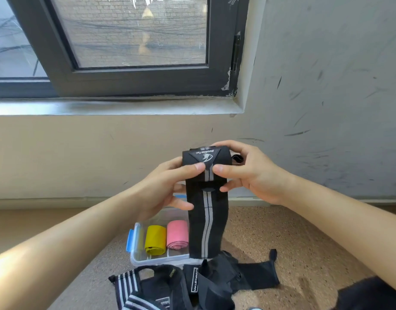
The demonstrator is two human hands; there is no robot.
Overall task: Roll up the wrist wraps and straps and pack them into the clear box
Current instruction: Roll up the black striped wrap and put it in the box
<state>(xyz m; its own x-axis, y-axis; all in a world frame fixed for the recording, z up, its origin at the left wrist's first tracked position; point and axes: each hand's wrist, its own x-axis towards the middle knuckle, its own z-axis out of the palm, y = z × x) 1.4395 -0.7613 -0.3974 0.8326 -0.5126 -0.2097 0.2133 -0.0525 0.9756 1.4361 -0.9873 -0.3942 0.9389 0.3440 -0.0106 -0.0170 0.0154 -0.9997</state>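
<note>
Your left hand (163, 186) and right hand (244, 173) both grip the rolled head of a black wrist wrap (206, 198), held up in front of the wall (326, 108). Your thumbs press side by side on the front just under the logo patch (203, 154), and your fingers curl round the sides and back. The grey-striped tail hangs straight down, its loose end dangling just over the clear box (136, 257) on the floor (282, 231). That box sits open, with a yellow roll (155, 240) and a pink roll (177, 234) lying side by side inside. The tail hides the space to their right.

Expect this wrap to be light, soft and springy. Elastic webbing like this will likely loosen the moment pressure comes off, so hold it across the roll itself, thumbs pinning the outer layer, and feed the tail in under a little tension. Line the edges up as you go — a coned, lopsided roll packs badly. A small loop (237, 158) pokes out by your right fingers, probably the thumb loop, and is best tucked in.

Nearer you lies a heap of black wraps and straps (206, 285) — unrolled, tangled, not yet packed.
</note>
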